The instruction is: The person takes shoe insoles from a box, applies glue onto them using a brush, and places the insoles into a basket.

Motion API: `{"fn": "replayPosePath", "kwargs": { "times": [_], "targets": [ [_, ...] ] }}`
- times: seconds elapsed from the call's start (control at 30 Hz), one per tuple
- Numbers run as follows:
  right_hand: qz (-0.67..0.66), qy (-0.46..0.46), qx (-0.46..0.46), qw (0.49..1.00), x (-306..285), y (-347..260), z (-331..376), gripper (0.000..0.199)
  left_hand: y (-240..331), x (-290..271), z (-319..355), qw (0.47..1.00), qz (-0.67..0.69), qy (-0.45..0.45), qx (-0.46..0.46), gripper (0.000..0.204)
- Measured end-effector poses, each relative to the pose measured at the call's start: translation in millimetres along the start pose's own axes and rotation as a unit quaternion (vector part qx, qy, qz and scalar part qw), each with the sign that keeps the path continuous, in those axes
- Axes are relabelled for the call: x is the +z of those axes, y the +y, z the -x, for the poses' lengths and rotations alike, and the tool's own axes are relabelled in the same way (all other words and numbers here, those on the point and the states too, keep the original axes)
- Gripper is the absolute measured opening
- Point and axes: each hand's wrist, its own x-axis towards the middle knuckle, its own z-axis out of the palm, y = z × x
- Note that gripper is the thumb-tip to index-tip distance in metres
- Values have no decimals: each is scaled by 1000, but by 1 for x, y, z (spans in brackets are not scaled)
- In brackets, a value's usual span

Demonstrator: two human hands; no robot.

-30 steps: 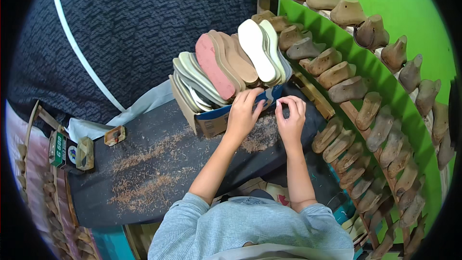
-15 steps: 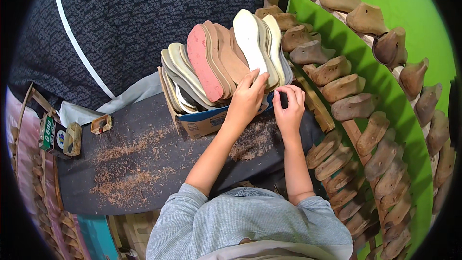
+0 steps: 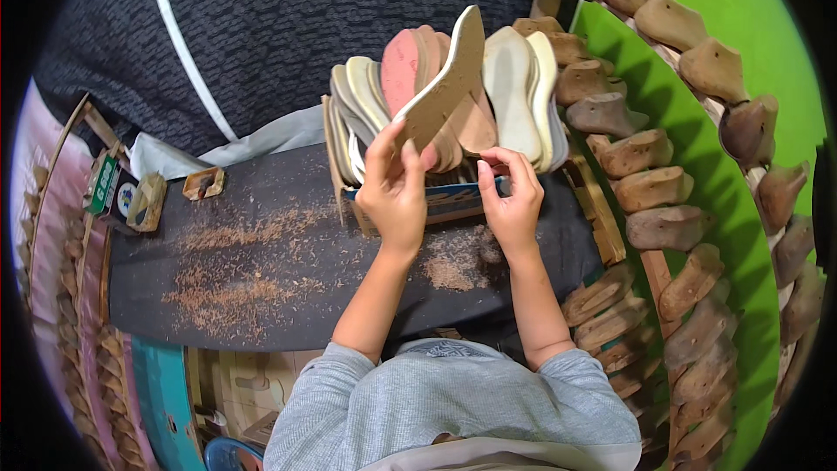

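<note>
My left hand point(image 3: 397, 187) grips a shoe insole point(image 3: 449, 78) by its lower end. The insole stands tilted above the box, its brown face turned to the right and a white rim along its edge. My right hand point(image 3: 512, 201) hovers by the near side of the cardboard box point(image 3: 458, 196), thumb and fingertips drawn close together; whatever they pinch, if anything, is too small to make out. Packed upright in the box are pink and brown insoles point(image 3: 401, 70), grey and cream insoles point(image 3: 353, 105) on the left, and pale insoles point(image 3: 508, 78) on the right.
Brown shavings point(image 3: 235, 296) lie scattered over the dark tabletop point(image 3: 174, 253). A small tray point(image 3: 203, 183) and a green-and-black box point(image 3: 109, 187) sit at the left. Racks of wooden shoe lasts point(image 3: 667, 227) stand close on the right. Dark patterned cloth point(image 3: 349, 0) hangs behind.
My left hand has lifted the white-topped insole out of the row and tilted it, showing its brown face. My right hand stays near the box with its fingers drawn together.
</note>
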Motion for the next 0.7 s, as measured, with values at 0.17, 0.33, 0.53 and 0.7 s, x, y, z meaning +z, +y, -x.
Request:
{"fn": "replayPosePath", "kwargs": {
  "times": [0.17,0.33,0.53,0.7],
  "targets": [
    [-203,-117,113,966,41,-17,11,36,11,-62,17,968,178,89,-153,35],
    [-389,-233,218,864,92,-46,22,46,14,-124,42,949,207,152,-184,41],
    [-442,-274,315,794,155,-81,44,44,1,-202,50,951,176,133,-219,40],
    [-416,-293,295,809,215,-89,64,43,-18,-277,23,933,75,171,-306,30]
  ]
}}
